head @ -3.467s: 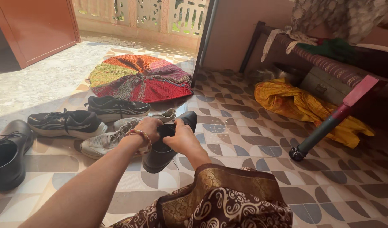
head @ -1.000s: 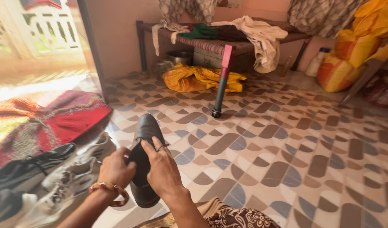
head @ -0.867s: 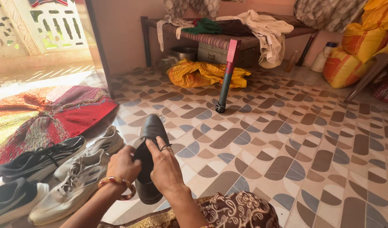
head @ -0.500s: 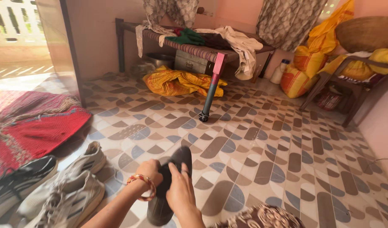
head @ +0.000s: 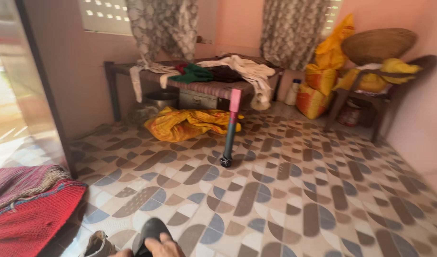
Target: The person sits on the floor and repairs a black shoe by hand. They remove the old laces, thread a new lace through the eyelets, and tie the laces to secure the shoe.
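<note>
A patterned tile floor fills most of the view, running back to a low cot piled with cloths against the far wall. A crumpled yellow cloth lies on the floor in front of the cot, and a pink-and-green cot leg stands beside it. At the left edge lies a red woven mat. At the bottom edge, a black shoe pokes up into view, toe pointing away from the person. The right hand lies on the shoe's right side, fingers curled over its upper in a grasp, only knuckles showing. The left hand barely shows as a sliver left of the shoe; whether its fingers are clenched or loose cannot be told. A pale sneaker lies just left of the shoe.
</note>
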